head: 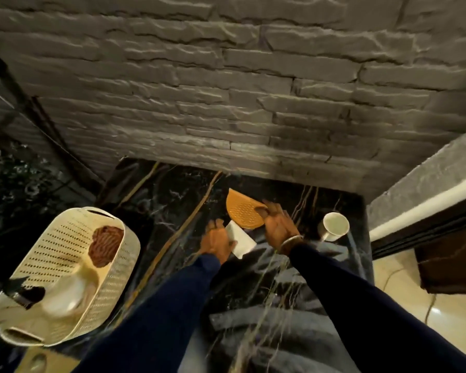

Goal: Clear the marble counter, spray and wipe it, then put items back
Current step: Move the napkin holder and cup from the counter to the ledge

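Head view: orange strainer (pixel 242 212) under right grip (pixel 277 224), white cloth (pixel 241 242) under left grip (pixel 217 242).

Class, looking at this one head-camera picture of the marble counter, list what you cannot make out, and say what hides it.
- Head view: part of the orange perforated disc, covered by the right hand.
- White folded item: partly under the left hand; cloth or paper unclear.
- Basket contents: motion-blurred.
- White cup contents: cannot tell.
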`<state>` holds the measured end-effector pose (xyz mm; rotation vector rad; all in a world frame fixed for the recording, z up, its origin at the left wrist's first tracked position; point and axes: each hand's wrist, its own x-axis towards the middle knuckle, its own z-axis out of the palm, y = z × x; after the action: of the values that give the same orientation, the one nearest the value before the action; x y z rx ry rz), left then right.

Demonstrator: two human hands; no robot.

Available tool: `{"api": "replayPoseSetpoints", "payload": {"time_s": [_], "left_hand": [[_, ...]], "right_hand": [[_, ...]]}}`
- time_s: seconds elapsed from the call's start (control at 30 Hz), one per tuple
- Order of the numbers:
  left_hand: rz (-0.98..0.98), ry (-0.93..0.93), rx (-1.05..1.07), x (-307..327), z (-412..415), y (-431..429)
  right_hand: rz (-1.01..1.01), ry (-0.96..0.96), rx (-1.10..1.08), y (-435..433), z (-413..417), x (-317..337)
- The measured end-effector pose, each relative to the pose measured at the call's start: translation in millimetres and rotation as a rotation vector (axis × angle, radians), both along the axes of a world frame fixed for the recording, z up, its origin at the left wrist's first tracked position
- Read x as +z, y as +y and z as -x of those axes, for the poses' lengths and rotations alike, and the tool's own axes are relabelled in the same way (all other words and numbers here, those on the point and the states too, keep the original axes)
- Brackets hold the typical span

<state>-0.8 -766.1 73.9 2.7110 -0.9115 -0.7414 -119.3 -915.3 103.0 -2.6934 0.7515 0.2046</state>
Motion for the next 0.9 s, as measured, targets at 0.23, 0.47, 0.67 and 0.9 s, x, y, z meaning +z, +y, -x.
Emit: {"api": "replayPoseSetpoints", "payload": {"time_s": [0.23,0.47,0.67,0.9], "left_hand": [[-0.043,0.033,-0.026,-20.2,-20.8,-13.0],[0.344,0.358,0.391,8.6,-49.4,-6.5],[0.506,0.700,0.627,49.0,-60.2,-11.4],[0.385,0.456,0.434,48.1,-55.8,-34.4]], "right_hand": [[0.075,0.153,0.054,-4.9,-47.1,-27.8],[-0.157,0.054,-0.134,-7.2,-47.2,-19.6],[-0.381,-0.073,-0.339,4.1,-36.3,-6.2],[-0.533,-0.082,-0.497,29.2,-23.6,-9.0]]}}
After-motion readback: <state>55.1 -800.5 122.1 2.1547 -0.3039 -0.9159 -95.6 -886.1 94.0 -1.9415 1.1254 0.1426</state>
